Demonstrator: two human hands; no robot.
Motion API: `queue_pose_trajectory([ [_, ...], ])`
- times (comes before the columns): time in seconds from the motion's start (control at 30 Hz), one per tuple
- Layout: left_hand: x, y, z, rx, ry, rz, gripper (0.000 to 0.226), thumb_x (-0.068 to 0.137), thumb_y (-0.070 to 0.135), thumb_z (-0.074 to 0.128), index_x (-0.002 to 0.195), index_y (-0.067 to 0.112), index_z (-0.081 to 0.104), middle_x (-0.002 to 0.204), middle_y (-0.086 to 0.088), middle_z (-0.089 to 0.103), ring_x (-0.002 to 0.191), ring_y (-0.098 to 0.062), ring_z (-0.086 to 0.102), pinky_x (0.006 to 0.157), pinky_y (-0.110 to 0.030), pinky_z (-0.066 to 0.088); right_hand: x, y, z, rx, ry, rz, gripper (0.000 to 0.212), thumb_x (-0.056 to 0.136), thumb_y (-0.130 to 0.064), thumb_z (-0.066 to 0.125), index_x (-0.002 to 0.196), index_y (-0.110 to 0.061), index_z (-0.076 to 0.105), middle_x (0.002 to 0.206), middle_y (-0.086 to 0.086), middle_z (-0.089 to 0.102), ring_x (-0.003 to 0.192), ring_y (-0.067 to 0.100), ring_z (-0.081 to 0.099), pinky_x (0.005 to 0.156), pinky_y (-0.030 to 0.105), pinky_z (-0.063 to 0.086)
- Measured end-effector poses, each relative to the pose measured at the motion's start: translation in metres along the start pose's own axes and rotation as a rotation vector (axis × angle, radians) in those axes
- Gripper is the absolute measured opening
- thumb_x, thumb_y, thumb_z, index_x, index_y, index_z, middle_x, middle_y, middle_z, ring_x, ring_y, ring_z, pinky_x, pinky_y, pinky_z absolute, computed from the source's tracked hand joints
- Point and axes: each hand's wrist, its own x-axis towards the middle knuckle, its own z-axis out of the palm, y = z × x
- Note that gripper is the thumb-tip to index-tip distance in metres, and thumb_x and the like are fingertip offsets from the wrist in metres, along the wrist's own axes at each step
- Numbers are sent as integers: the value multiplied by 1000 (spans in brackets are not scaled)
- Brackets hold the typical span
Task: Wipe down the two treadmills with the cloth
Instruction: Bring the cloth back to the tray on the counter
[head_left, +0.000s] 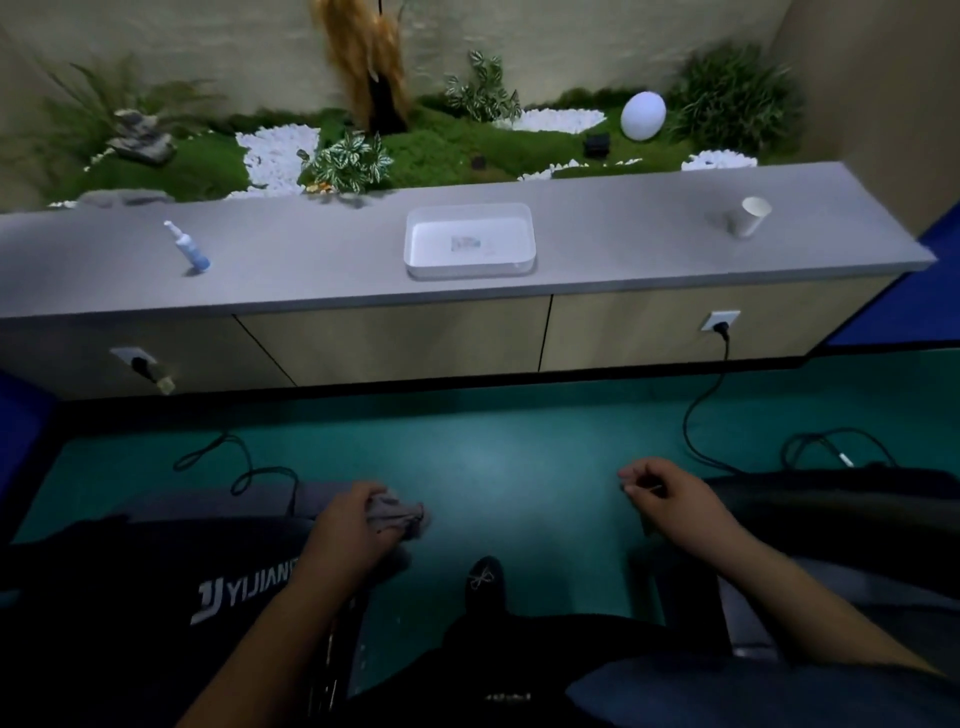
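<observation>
My left hand (349, 525) grips a bunched grey cloth (400, 514) above the front right corner of the left treadmill (156, 587), a dark deck with white lettering. My right hand (665, 491) hovers over the teal floor with fingers loosely curled and holds nothing; it is just left of the front end of the right treadmill (831, 499), a dark rounded body at the right edge. Both forearms reach in from the bottom of the head view.
A grey counter (623, 244) runs across ahead, carrying a blue spray bottle (189, 249), a white tray (470, 240) and a paper cup (748, 215). Black power cables (698, 415) trail from wall sockets over the teal floor (493, 447). My shoe (484, 579) stands between the treadmills.
</observation>
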Motion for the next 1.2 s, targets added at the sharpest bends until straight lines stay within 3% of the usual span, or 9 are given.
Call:
queue_pose_trajectory([
  [0.17, 90, 34, -37, 39, 15, 64, 42, 75, 17, 76, 113, 11, 60, 109, -12, 66, 99, -25, 62, 74, -21, 37, 69, -46, -14, 34, 54, 16, 23, 87, -14, 64, 82, -36, 58, 92, -1, 68, 85, 19, 64, 84, 31, 47],
  [0.3, 152, 58, -56, 75, 3, 116, 44, 72, 23, 78, 112, 17, 59, 108, -9, 65, 98, -25, 61, 77, -26, 43, 117, -66, -23, 45, 54, 35, 15, 88, -13, 62, 89, -28, 60, 94, 0, 66, 86, 19, 62, 82, 30, 46],
  [0.5, 223, 94, -57, 91, -11, 87, 42, 68, 30, 77, 106, 27, 60, 106, -4, 65, 96, -23, 61, 73, -23, 40, 193, -80, -32, 24, 5, 103, 16, 88, -8, 62, 91, -23, 60, 96, 4, 66, 84, 20, 61, 80, 26, 43],
  [0.63, 274, 123, -56, 60, 3, 79, 37, 70, 25, 75, 103, 26, 61, 102, 0, 64, 94, -19, 61, 68, -20, 35, 264, -97, -52, -9, 1, 71, 26, 86, -13, 64, 82, -37, 57, 90, -9, 66, 81, 11, 62, 76, 26, 45],
  [0.7, 303, 140, -59, 27, 5, 76, 36, 68, 23, 75, 101, 26, 61, 102, -1, 64, 92, -17, 60, 70, -20, 37, 303, -109, -66, -7, -27, 55, 21, 88, -16, 63, 85, -37, 59, 91, -13, 65, 83, 4, 60, 74, 22, 43],
  [0.87, 373, 180, -77, 11, 72, 116, 38, 72, 20, 72, 109, 23, 61, 105, -2, 56, 86, -9, 51, 74, -16, 34, 393, -145, -97, -25, -54, -4, 13, 90, -16, 61, 96, -27, 60, 93, -14, 63, 85, 6, 59, 76, 21, 42],
  [1.0, 417, 199, -89, -12, 147, 96, 47, 72, 17, 73, 118, 18, 59, 110, -7, 52, 100, -21, 56, 86, -19, 37, 449, -168, -106, -43, -71, -29, 12, 90, -16, 61, 97, -25, 61, 97, -7, 65, 88, 11, 60, 81, 23, 43],
  [1.2, 464, 195, -99, 10, 76, 16, 49, 74, 17, 73, 120, 18, 58, 113, -8, 52, 104, -24, 56, 90, -20, 37, 500, -184, -92, -57, -121, 21, 12, 90, -19, 60, 99, -26, 62, 95, -8, 65, 85, 9, 61, 76, 20, 44],
])
